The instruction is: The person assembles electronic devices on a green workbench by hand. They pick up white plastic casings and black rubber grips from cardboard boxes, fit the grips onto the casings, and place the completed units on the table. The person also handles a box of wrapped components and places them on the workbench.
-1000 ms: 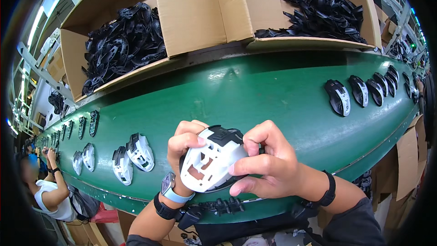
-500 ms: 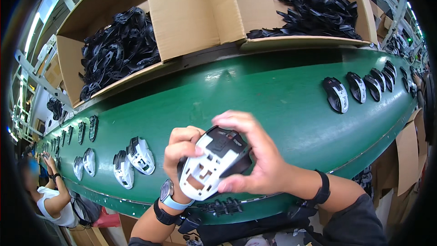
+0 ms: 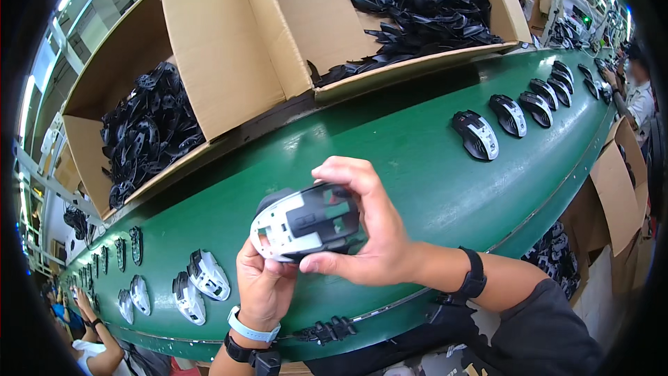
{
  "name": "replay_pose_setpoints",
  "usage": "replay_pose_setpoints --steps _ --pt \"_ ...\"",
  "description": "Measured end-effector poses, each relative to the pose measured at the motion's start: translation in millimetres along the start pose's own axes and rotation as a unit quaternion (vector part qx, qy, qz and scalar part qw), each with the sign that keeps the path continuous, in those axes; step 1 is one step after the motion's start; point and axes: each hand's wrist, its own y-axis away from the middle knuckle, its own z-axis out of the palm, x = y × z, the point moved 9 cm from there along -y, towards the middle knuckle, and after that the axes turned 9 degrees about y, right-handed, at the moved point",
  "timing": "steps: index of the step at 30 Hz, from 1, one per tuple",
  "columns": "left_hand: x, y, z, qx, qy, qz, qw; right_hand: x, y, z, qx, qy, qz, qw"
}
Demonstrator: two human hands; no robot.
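Observation:
A black and white computer mouse shell point(image 3: 300, 225) is held above the green table, turned sideways with its white end toward the left. My right hand point(image 3: 379, 233) grips the black end, thumb on the near edge and fingers over the far edge. Under the white end, my left hand point(image 3: 264, 280) is closed on the shell, its fingers partly hidden behind it. Openings in the shell let the green surface show through. Left of my hands lie two white and black shells point(image 3: 209, 275). Small black parts point(image 3: 330, 331) sit at the near edge, below the held shell.
Open cardboard boxes full of black plastic parts point(image 3: 435, 10) stand along the far side. Several mouse shells point(image 3: 476, 136) form a row at the right of the green table point(image 3: 410, 188); slim black parts point(image 3: 136, 245) line the left. Other people point(image 3: 637, 90) work at both ends.
The shell has turned from nearly upright to sideways, its white end swinging from near me to the left. My left hand has shifted beneath it. The whole view has tilted and moved right.

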Motion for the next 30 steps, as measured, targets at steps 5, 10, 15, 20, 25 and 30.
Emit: replay_pose_setpoints --steps 5,10,15,20,25,30 --pt "10 2 2 0.009 0.028 -0.004 1.000 1 -7 5 -0.050 -0.048 0.014 0.998" --pt "11 19 -4 0.006 0.009 -0.028 1.000 -20 -9 -3 -0.023 0.013 -0.011 1.000" --pt "-8 -1 -1 -0.032 -0.074 -0.037 0.996 3 -8 -28 -0.014 0.045 0.014 0.999" --pt "-22 -21 1 -0.081 -0.087 -0.034 0.992 -14 -7 -103 0.055 0.034 0.059 0.996" --pt "11 -25 -32 -0.125 -0.166 0.065 0.976 -24 172 -261 0.286 -0.189 0.120 0.931" --pt "48 -24 30 -0.031 -0.372 0.140 0.917 -23 513 -386 0.548 0.167 0.527 0.628"
